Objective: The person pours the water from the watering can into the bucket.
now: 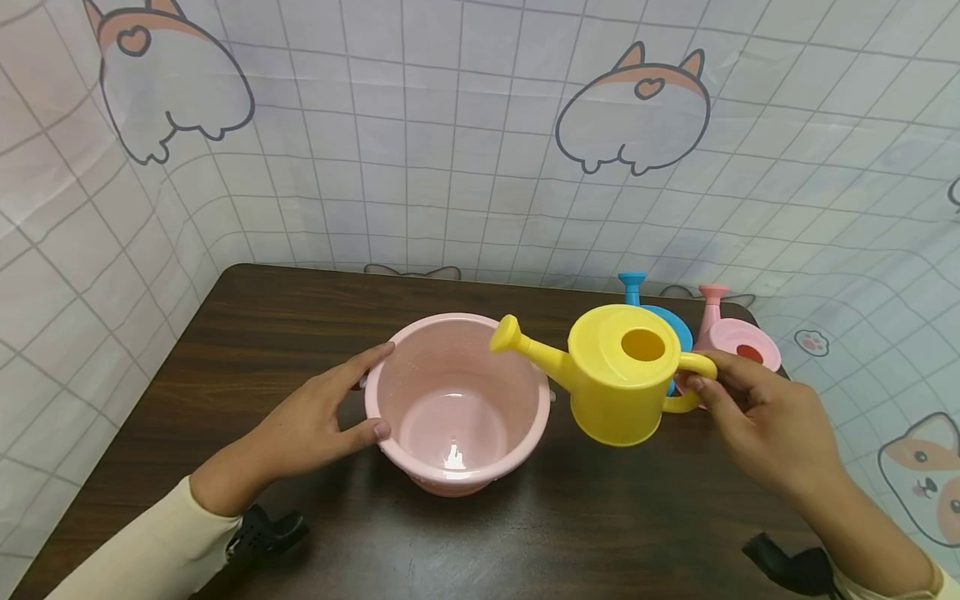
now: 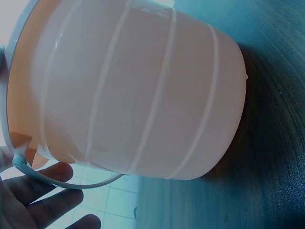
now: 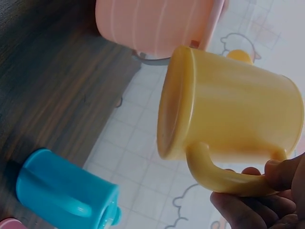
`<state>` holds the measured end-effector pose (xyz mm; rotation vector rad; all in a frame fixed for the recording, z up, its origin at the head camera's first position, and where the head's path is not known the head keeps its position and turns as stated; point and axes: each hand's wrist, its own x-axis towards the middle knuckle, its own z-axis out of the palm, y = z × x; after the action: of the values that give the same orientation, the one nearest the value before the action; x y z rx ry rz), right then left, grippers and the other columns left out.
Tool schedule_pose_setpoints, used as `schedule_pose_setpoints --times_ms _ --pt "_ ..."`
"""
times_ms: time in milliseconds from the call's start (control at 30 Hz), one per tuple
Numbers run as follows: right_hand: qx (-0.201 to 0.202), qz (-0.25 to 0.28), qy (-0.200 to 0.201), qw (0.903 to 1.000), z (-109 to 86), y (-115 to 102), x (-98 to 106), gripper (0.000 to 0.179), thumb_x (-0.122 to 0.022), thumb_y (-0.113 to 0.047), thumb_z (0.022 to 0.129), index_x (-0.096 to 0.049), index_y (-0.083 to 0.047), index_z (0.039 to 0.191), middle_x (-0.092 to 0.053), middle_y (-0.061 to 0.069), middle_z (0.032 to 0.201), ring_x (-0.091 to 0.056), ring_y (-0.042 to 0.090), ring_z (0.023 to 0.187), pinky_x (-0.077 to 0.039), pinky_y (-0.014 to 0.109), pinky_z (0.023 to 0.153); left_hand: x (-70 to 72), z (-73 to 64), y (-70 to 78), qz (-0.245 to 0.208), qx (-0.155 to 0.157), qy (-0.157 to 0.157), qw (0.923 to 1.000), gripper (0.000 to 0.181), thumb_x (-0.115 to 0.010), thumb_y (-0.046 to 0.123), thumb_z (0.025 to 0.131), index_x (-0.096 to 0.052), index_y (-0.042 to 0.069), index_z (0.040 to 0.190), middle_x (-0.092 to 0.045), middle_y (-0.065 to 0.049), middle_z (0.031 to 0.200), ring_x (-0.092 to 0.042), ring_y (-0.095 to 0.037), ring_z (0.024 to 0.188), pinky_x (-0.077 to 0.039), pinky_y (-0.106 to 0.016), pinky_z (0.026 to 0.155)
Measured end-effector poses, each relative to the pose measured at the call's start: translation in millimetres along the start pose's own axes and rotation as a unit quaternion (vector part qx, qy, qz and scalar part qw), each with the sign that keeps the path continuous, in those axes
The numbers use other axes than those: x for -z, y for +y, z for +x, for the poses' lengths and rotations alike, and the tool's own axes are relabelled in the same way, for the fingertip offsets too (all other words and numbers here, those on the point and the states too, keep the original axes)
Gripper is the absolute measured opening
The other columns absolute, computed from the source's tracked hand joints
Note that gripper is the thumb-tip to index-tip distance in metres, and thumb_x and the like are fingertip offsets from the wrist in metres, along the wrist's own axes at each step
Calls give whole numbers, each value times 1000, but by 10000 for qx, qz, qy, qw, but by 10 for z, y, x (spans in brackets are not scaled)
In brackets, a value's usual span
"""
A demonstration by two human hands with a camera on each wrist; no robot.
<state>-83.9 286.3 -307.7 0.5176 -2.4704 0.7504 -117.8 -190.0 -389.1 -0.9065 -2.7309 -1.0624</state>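
A pink bucket (image 1: pixel 459 467) stands on the table, its inside wall and glossy bottom showing. My left hand (image 1: pixel 307 425) holds its left rim with thumb and forefinger; the other fingers (image 2: pixel 55 207) spread by the bucket's thin handle (image 2: pixel 90 185). On the right, my right hand (image 1: pixel 772 417) grips the handle of a yellow watering can (image 1: pixel 615 392), fingers beneath and thumb on top. The can is raised above the table, nearly level. Its spout points left, and the spout's head (image 1: pixel 507 333) overlaps the bucket's right inside wall in the head view.
Behind the yellow can stand a blue watering can (image 3: pixel 66 191) and a pink watering can (image 1: pixel 750 333), near the back right corner of the dark wooden table (image 1: pixel 285 308). A white gridded curtain (image 1: pixel 420 167) with cartoon animals surrounds the table's back and sides.
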Motion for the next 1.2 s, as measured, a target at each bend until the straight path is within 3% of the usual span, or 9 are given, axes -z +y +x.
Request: schedule_pose_setpoints --times_ms 400,733,933,1200 --pt "428 -276 -115 9986 45 -70 38 32 -83 0 83 -77 -8 113 -75 -1 85 -54 -7 62 -42 14 52 -15 -2 -6 -58 -10 8 10000 86 -75 44 92 -29 27 163 -49 -8 153 -60 -26 122 -49 -56 95" --pt "598 -82 -33 9982 111 -82 48 34 -83 3 81 -78 -7 114 -75 -3 86 -55 -8 67 -43 12 57 -17 -4 -15 -61 42 -16 10000 86 -75 45 92 -28 27 163 -48 -9 154 -59 -27 124 -48 -57 95" --pt "435 -177 -121 9988 160 -108 57 34 -82 2 82 -78 -8 114 -72 -2 80 -50 -6 61 -39 15 50 -12 -10 -12 -63 97 -24 9999 86 -75 44 92 -28 28 163 -48 -8 154 -60 -27 124 -49 -57 95" --pt "337 79 -215 9992 219 -131 63 31 -79 6 85 -78 -7 112 -74 -2 83 -60 -5 67 -46 12 56 -17 -15 -9 -55 100 -19 9999 86 -75 43 92 -28 29 163 -47 -8 155 -61 -27 123 -49 -57 95"
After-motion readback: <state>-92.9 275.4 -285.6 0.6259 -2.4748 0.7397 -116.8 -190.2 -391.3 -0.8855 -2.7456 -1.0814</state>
